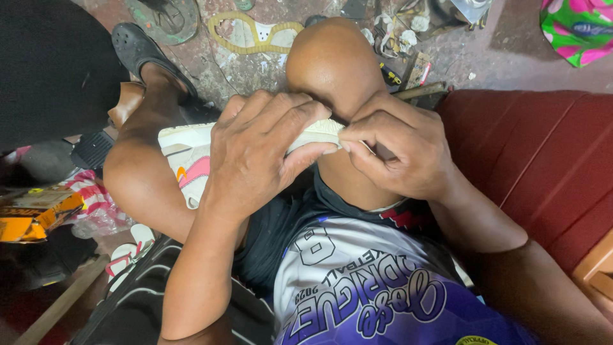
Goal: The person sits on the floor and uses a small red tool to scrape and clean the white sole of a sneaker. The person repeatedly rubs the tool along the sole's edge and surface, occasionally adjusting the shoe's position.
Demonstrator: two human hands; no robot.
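Observation:
A white sneaker (185,156) with pink and orange marks lies sideways across my lap, between my raised knees (332,61). My left hand (255,150) wraps over its sole and grips it, fingers curled around the cream-coloured toe end (322,131). My right hand (399,150) pinches the edge of the sole at that toe end, thumb and fingers pressed together. What the right fingers hold besides the sole is hidden.
A dark red cushioned seat (543,153) is at the right. On the stained floor lie a black clog (143,54) on my foot, a yellow cut-out sole piece (255,35), scraps and small tools (408,70). An orange box (35,214) and sandals (131,246) sit at the left.

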